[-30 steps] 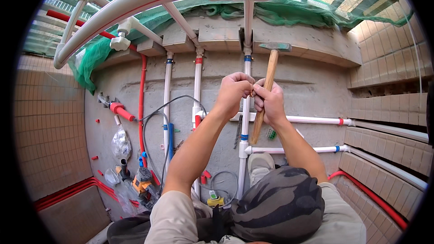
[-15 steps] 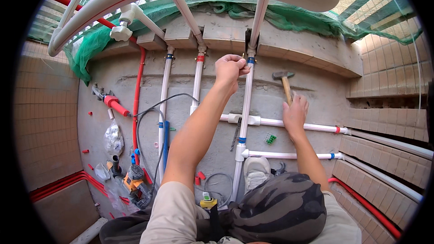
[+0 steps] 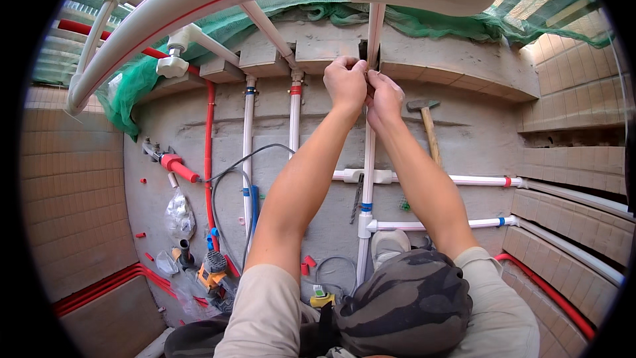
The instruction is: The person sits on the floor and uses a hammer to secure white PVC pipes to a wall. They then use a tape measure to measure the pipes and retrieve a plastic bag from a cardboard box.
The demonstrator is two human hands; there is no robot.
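My left hand [image 3: 344,86] and my right hand [image 3: 384,99] meet at the upper part of the middle white pipe [image 3: 369,156], just below a notch in the concrete ledge [image 3: 450,66]. Fingers of both are bent in and pinched around something small, mostly hidden by them. The hammer [image 3: 429,134], with its wooden handle, lies on the floor to the right of my hands. A drill bit [image 3: 358,199] lies beside the pipe below.
White pipes with red and blue bands cross the concrete floor. A large white pipe [image 3: 212,0] arches overhead. At left are a red-handled power tool [image 3: 179,167], a plastic bag [image 3: 179,215] and a yellow drill [image 3: 209,275]. Tiled walls [image 3: 73,185] flank both sides; green netting [image 3: 126,106] hangs behind.
The hammer was in my right hand and now lies on the floor. My right hand has moved up and left to join my left hand, which has risen to the ledge.
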